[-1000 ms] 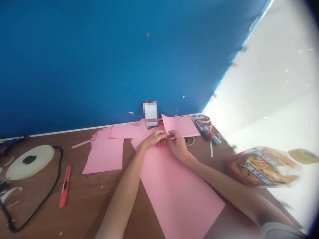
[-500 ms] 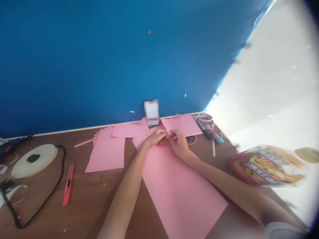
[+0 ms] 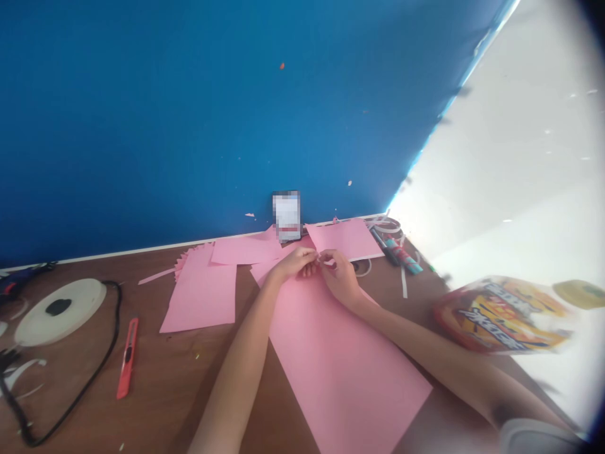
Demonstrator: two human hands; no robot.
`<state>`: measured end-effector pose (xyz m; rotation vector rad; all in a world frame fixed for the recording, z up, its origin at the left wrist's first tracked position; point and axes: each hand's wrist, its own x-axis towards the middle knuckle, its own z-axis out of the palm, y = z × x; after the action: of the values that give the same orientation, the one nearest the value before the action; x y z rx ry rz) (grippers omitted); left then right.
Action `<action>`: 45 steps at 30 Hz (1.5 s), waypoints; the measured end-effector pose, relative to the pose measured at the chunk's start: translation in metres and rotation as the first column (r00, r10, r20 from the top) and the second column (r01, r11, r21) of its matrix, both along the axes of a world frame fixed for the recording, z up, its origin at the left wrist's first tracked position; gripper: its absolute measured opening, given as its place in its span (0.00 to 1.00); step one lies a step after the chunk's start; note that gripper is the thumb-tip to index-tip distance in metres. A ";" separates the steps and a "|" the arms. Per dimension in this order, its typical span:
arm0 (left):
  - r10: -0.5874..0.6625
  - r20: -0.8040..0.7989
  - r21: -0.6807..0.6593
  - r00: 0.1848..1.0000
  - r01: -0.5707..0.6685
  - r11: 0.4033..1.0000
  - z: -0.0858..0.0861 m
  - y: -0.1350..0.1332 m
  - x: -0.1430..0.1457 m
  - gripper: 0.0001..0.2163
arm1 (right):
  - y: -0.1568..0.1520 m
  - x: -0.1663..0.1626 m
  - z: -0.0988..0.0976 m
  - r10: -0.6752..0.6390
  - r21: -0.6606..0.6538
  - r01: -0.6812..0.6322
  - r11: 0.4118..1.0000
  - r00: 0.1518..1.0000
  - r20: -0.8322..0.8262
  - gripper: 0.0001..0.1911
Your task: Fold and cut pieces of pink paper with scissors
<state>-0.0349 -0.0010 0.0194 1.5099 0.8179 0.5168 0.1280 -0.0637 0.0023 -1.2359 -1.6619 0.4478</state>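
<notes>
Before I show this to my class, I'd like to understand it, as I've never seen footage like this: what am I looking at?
There is no machine here, just a person's two bare hands. The camera is worn on the head, looking forward and down. The left hand and right hand come together over the far part of a long pink sheet; anything pinched between the fingertips is too small to make out. On the brown table, to the left, lie another pink sheet, a red cutter and a pale disc with a black cord beside it. At the right is a yellow-capped bottle.
</notes>
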 end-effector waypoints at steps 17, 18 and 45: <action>0.003 -0.007 0.012 1.000 -0.003 1.000 0.006 -0.003 0.002 0.19 | 0.000 0.000 -0.003 -0.020 0.030 0.019 0.999 0.999 0.036 0.15; -0.005 0.004 0.009 1.000 0.005 1.000 0.006 -0.003 0.001 0.20 | 0.000 0.000 -0.003 -0.014 0.028 0.013 1.000 0.999 0.045 0.17; -0.077 -0.026 0.015 0.997 0.077 0.997 0.006 -0.003 0.001 0.20 | 0.001 0.001 -0.006 0.024 0.002 -0.024 1.000 0.999 0.036 0.19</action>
<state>-0.0335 -0.0039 0.0255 1.5586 0.7736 0.4490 0.1291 -0.0631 -0.0036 -1.2294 -1.7090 0.4403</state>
